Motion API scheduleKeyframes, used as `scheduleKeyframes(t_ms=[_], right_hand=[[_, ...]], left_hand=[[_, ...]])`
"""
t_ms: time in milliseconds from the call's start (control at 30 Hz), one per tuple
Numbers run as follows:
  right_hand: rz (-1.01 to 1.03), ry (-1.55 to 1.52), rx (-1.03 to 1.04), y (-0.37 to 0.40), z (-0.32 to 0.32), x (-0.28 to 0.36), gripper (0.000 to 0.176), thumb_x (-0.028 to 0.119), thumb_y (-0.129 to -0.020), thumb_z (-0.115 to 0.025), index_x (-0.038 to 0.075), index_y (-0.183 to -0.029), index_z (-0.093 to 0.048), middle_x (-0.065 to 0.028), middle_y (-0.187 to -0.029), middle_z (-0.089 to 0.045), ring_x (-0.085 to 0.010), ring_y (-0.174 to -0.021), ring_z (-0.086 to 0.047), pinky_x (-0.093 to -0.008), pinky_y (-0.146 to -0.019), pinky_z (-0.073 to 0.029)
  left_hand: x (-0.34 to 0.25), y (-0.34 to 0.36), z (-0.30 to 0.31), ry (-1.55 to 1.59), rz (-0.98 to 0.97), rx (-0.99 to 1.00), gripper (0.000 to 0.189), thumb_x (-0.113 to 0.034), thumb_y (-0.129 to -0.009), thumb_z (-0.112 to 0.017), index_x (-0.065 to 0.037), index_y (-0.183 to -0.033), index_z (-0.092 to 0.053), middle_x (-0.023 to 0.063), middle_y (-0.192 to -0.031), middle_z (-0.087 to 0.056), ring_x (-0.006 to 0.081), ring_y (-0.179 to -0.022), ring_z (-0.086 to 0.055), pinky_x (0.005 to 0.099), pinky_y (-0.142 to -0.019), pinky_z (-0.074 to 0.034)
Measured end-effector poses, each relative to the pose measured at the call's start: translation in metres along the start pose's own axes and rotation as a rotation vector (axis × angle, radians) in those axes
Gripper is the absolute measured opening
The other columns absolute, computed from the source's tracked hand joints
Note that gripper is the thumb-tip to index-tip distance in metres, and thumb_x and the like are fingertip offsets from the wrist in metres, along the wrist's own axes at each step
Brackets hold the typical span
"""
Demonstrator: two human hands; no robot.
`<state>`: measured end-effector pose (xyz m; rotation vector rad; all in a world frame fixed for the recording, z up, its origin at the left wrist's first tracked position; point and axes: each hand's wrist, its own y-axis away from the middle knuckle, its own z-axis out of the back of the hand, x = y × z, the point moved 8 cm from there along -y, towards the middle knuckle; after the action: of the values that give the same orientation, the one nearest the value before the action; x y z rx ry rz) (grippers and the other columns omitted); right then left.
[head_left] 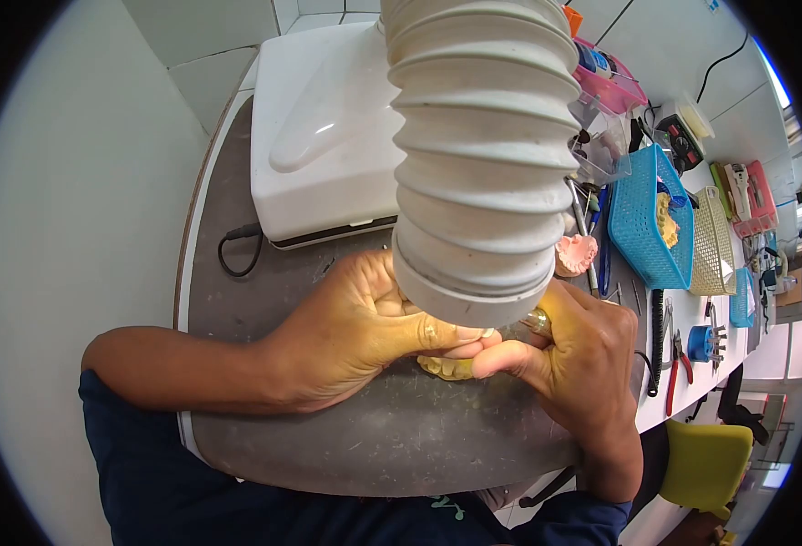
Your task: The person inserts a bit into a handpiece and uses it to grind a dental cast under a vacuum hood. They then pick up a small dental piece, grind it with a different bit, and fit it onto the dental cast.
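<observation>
In the head view, the left hand (360, 318) has its thumb and fingers close together at a yellow tooth model (446, 369); I cannot tell whether they pinch it. The model shows between both hands, below the white hose (483, 182). The right hand (592, 350) curls its fingers around a metal tool (538, 321).

Pale wall (82, 246) seen at left; tiled wall (738, 91) at upper right. Grey worktop (374, 446) edged in white. Yellow-green chair (706, 464) placed lower right.
</observation>
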<state>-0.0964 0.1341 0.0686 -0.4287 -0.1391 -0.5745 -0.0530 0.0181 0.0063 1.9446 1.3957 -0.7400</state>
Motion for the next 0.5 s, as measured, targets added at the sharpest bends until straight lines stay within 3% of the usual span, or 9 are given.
scheduleKeyframes(t_ms=[500], right_hand=[[-0.033,-0.028,-0.032,0.0008,0.0040,-0.0043,0.060,0.060,-0.061,-0.073,0.008,-0.060,-0.043,-0.0018,-0.048,-0.037,-0.0169,-0.040,-0.044,-0.0318,-0.038,-0.034]], left_hand=[[-0.0038,-0.0048,0.0013,-0.001,-0.090,0.037,0.030,0.004,-0.083,-0.064,0.001,-0.112,-0.057,0.0092,-0.103,-0.065,0.0149,-0.096,-0.064,0.0279,-0.087,-0.054]])
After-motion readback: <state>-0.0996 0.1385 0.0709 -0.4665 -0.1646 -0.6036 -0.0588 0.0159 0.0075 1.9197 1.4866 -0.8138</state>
